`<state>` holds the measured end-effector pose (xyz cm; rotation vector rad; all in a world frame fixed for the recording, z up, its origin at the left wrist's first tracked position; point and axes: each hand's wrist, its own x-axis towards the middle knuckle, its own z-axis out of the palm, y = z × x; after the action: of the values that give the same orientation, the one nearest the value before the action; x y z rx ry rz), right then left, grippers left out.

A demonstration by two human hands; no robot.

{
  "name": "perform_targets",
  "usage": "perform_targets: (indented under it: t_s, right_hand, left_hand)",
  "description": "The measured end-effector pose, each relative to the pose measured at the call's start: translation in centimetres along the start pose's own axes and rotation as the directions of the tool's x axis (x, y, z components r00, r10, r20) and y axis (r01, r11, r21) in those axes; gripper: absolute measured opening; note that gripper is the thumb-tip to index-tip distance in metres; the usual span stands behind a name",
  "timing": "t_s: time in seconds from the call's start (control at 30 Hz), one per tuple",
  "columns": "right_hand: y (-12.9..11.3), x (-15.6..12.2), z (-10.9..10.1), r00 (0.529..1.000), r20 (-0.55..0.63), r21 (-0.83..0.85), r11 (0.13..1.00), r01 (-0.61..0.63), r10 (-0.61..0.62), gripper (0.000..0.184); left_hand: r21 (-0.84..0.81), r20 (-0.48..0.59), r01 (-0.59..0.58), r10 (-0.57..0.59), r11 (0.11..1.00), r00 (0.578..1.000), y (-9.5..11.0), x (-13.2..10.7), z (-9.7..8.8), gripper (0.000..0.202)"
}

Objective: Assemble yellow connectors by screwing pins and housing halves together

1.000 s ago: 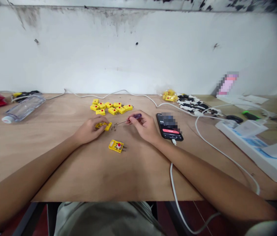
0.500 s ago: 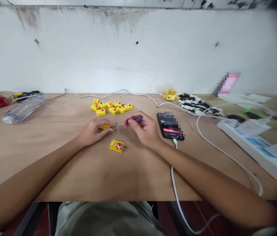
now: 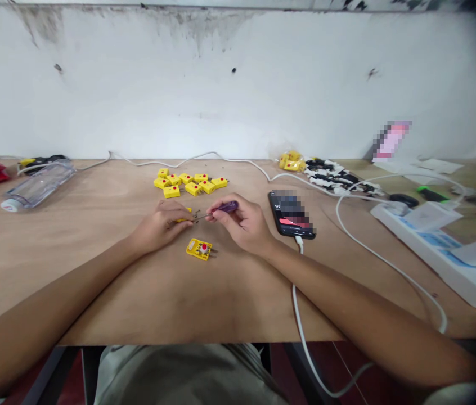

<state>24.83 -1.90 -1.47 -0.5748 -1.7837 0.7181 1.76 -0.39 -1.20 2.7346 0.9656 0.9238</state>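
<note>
Left-hand fingers (image 3: 178,224) seem closed on a half-hidden yellow connector (image 3: 184,220); right-hand fingers (image 3: 218,214) pinch a screwdriver (image 3: 228,207).

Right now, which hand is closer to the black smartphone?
Right hand, just left of the black smartphone; left hand is farther left, beyond the right hand.

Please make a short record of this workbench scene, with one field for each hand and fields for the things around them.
Left hand: holds a yellow two-pin connector, mostly covered by the fingers
Right hand: holds a purple-handled screwdriver, shaft pointing toward the connector
Nearby: another yellow connector on the table; a group of yellow connectors farther ahead
Rest: black smartphone with white cable; plastic bottle; power strip
Surface: wooden table
</note>
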Motion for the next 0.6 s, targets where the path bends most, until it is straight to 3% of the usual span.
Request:
perform_targets:
  t_s: [0.33, 0.5, 0.6]
  right_hand:
    - [-0.3, -0.2, 0.1, 0.998, -0.067, -0.021, 1.0, -0.003, 0.002, 0.018]
    - [-0.5, -0.2, -0.1, 0.998, -0.06, -0.029, 1.0, -0.001, 0.0, 0.02]
    - [-0.7, -0.3, -0.1, 0.999, -0.036, -0.023, 1.0, 0.002, -0.003, 0.02]
  left_hand:
    - [-0.096, 0.101, 0.032, -0.022, 0.995, 0.995, -0.2, -0.4, -1.5, 0.03]
    - [-0.18, 0.293, -0.016, 0.069, 0.984, 0.954, 0.1, -0.5, -2.2, 0.027]
    - [-0.188, 0.355, -0.038, 0.104, 0.982, 0.929, 0.6, -0.5, -2.1, 0.027]
